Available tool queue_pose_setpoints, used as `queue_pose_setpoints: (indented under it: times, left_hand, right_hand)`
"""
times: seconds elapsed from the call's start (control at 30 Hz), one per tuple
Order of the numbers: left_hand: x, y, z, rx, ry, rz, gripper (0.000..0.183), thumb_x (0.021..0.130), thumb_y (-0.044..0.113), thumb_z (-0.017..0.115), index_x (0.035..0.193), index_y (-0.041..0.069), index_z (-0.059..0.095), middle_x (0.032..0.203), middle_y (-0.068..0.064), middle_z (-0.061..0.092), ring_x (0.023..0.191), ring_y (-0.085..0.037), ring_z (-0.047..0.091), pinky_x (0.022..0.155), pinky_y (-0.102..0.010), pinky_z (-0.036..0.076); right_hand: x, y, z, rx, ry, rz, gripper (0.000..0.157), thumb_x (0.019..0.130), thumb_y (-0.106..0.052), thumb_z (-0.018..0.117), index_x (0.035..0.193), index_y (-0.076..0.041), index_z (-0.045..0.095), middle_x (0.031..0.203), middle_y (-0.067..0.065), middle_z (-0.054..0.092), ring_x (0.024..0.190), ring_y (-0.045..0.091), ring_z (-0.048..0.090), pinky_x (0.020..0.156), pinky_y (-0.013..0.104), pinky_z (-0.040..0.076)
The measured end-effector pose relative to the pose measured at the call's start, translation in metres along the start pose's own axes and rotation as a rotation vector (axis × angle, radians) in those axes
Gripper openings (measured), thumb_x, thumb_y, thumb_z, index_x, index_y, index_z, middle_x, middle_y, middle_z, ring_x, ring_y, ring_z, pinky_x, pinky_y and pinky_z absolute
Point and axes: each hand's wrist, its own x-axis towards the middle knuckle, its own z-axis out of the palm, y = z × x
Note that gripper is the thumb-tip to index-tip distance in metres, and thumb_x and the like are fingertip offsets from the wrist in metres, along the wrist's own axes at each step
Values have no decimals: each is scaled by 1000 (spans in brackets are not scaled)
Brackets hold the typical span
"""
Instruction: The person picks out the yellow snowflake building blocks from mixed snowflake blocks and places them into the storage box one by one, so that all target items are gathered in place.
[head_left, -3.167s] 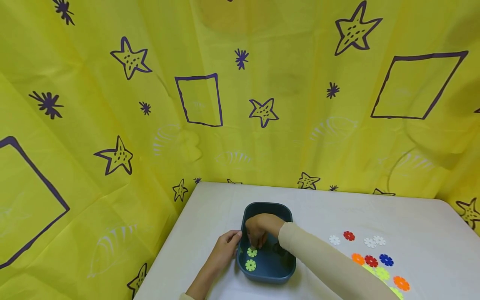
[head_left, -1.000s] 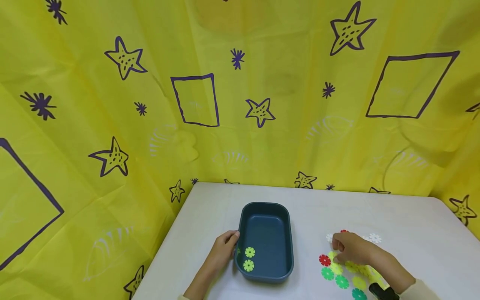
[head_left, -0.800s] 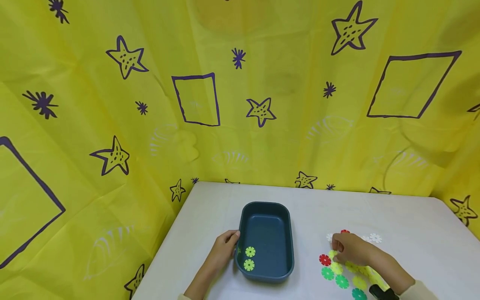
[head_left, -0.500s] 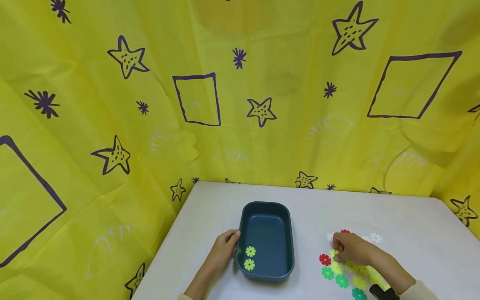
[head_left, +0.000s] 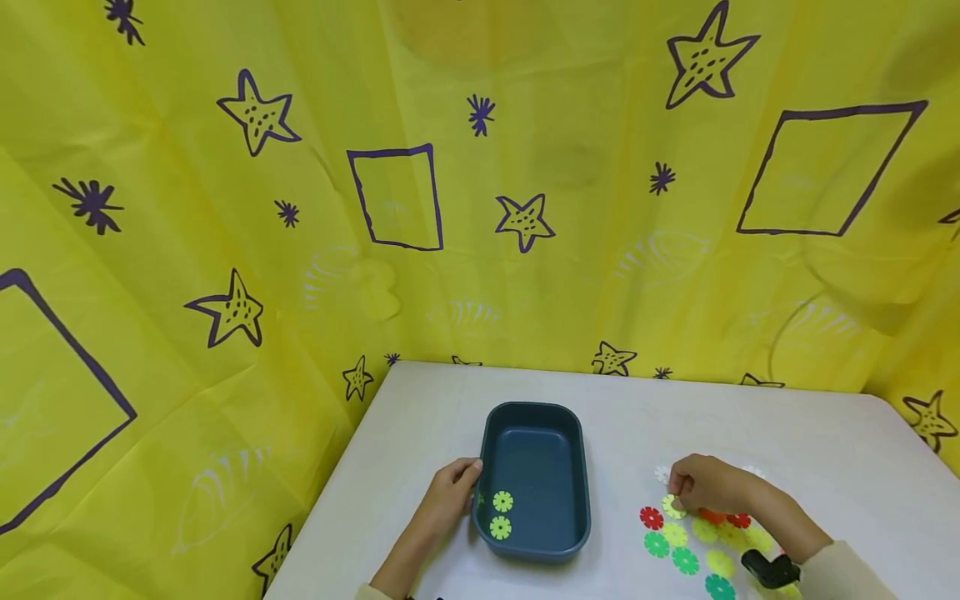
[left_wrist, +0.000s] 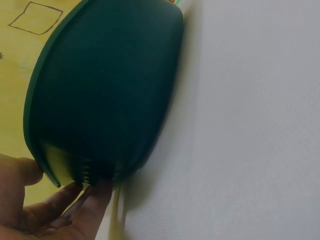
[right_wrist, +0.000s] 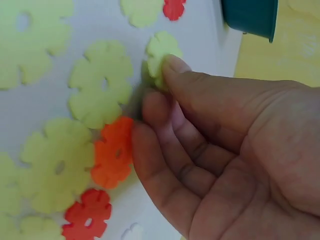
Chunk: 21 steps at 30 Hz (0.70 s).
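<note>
A dark teal rectangular bin [head_left: 534, 554] stands on the white table, with two yellow-green notched interlocking discs [head_left: 502, 501] at its near left corner. At its left side, my left hand [head_left: 444, 498] holds the wall, thumb at the rim and fingers [left_wrist: 97, 202] against the outside. To the right of the bin, my right hand [head_left: 708, 483] pinches a yellow interlocking disc [right_wrist: 159, 50], thumb on its face. That disc stands tilted on edge in the right wrist view. An orange disc [right_wrist: 114, 152] lies right by the curled fingers.
Several flat discs lie around and under the right hand: green discs [head_left: 685, 560], a red disc [head_left: 651, 517], more yellow discs [head_left: 721, 563] and a white disc [head_left: 662, 474]. A black wrist device [head_left: 771, 569] sits over some. A yellow patterned curtain [head_left: 570, 292] hangs behind the table [head_left: 435, 400].
My right hand has left the bin and gone right to the loose discs. Over the last half second it rises slightly, pinching a yellow disc. My left hand stays at the bin.
</note>
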Motion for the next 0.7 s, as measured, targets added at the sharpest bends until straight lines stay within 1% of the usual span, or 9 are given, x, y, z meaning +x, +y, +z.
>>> queue_pose_setpoints:
  times: [0.1,0.17,0.33,0.43,0.5,0.6,0.7]
  left_hand:
    - [0,-1,-1,-3,0,-11,50,110,38,55,137,-3,64,132,-18,68,116,-24,66,86,-31,60]
    - [0,-1,-1,-8,-3,-15,50,110,38,55,137,-4,64,132,-18,68,116,-24,66,86,-30,60]
    - [-1,-1,-1,-31,-11,-4,52,111,38,55,138,-5,62,134,-19,68,120,-27,66,90,-34,61]
    - [-1,0,-1,-38,-10,2,52,111,38,55,138,-5,62,134,-20,67,122,-28,66,91,-36,61]
    - [-1,-1,-1,-33,-10,1,52,111,38,55,138,-5,62,135,-20,67,122,-29,66,91,-37,61]
    - [0,-1,-2,-20,-10,-4,52,111,39,55,138,-4,63,134,-19,68,121,-28,66,90,-35,61]
    - [0,0,-2,-16,-13,2,52,111,39,55,138,-4,63,134,-18,68,120,-27,66,89,-33,60]
  right_hand:
    - [4,1,-3,-10,-24,1,11,94,-2,76,91,-5,65,78,3,55,72,19,51,64,24,43]
    - [6,0,-5,-1,-45,16,11,94,0,75,91,-5,65,78,4,56,72,19,52,63,24,44]
    - [13,-5,-13,58,-142,84,7,96,4,68,92,-1,66,80,7,59,73,20,55,67,25,48]
    - [19,-9,-21,81,-189,96,5,96,5,64,94,2,67,81,7,60,72,19,54,68,26,48]
    - [22,-14,-27,83,-201,77,6,95,5,62,94,1,67,80,6,60,70,18,52,66,25,46]
    - [27,-25,-36,72,-211,12,8,93,5,59,94,2,66,78,6,60,67,17,47,63,27,41]
    - [34,-42,-47,45,-199,-39,10,95,4,57,94,-1,66,78,6,60,68,18,47,64,29,42]
